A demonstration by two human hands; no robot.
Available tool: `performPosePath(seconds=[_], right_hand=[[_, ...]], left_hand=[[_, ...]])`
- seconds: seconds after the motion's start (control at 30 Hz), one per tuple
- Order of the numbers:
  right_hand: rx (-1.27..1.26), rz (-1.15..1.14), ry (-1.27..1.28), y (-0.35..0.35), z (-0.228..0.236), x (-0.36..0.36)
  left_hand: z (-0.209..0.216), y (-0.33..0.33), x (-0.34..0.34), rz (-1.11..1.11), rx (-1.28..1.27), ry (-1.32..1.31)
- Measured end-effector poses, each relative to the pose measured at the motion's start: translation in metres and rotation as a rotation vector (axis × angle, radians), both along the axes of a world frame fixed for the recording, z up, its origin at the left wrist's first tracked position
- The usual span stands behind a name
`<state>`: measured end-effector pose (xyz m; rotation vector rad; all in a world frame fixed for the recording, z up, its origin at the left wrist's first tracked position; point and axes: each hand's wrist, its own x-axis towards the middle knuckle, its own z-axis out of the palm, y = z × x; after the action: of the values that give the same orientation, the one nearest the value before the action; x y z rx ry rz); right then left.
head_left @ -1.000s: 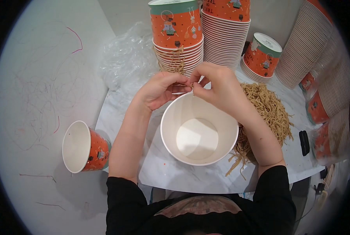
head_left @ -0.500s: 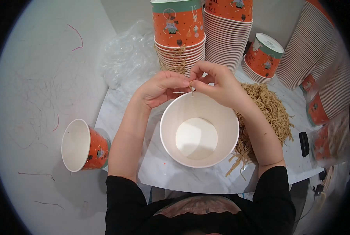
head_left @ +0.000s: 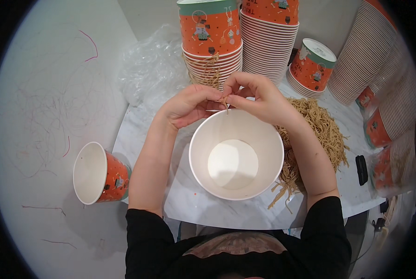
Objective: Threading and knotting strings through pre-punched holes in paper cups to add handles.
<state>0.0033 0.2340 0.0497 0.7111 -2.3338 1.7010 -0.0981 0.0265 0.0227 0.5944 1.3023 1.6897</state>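
Observation:
A white-lined paper bucket (head_left: 208,132) stands upright in front of me, its open mouth facing up. A short tan cord (head_left: 227,106) passes through at its far rim. Over that rim my left hand (head_left: 196,106) and my right hand (head_left: 254,98) meet, fingertips pinching the cord between them. Both hands are closed on it; the exact shape of the cord at the fingertips is partly hidden. Beside my right forearm lies a heap of tan cords (head_left: 322,130), partly covered by the arm.
Stacks of orange buckets (head_left: 210,30) rise behind my hands, with more along the right. Crumpled clear plastic (head_left: 152,65) lies at the back left. One orange bucket (head_left: 116,181) sits tilted in view at left. A small black object (head_left: 361,170) rests near the table's right edge.
My fingers have shifted slightly while still pinching the cord at the rim. The bucket has moved a tiny bit left; little else differs.

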Motion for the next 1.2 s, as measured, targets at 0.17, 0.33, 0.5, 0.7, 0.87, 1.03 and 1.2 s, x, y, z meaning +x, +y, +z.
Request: performPosePath(seconds=[0.17,0.33,0.5,0.7,0.87,1.03,1.2], right_hand=[[-0.024,0.012,-0.024,0.0027,-0.0007,-0.0003],[-0.052,0.011,-0.075,0.0008,-0.0008,-0.0002],[-0.039,0.009,-0.035,0.0013,-0.0021,-0.0014],[-0.009,-0.005,-0.027,0.0035,-0.0028,-0.0027],[-0.036,-0.007,-0.064,0.0025,-0.0033,-0.0016],[-0.061,-0.006,-0.094,-0.0002,-0.0014,-0.0003],[-0.031,-0.019,-0.080,0.0031,-0.0046,-0.0016]], left_hand=[[0.0042,0.0036,0.0062,0.019,-0.001,-0.009],[0.0035,0.0013,0.0026,-0.040,-0.012,0.049],[0.0016,0.0030,0.0021,-0.047,0.019,0.001],[0.0017,0.0031,0.0053,-0.064,0.044,0.041],[0.0009,0.0068,0.0056,-0.060,0.081,-0.012],[0.0032,0.0036,0.0047,-0.034,0.043,0.010],[0.0034,0.0041,0.0041,-0.073,0.028,0.087]])
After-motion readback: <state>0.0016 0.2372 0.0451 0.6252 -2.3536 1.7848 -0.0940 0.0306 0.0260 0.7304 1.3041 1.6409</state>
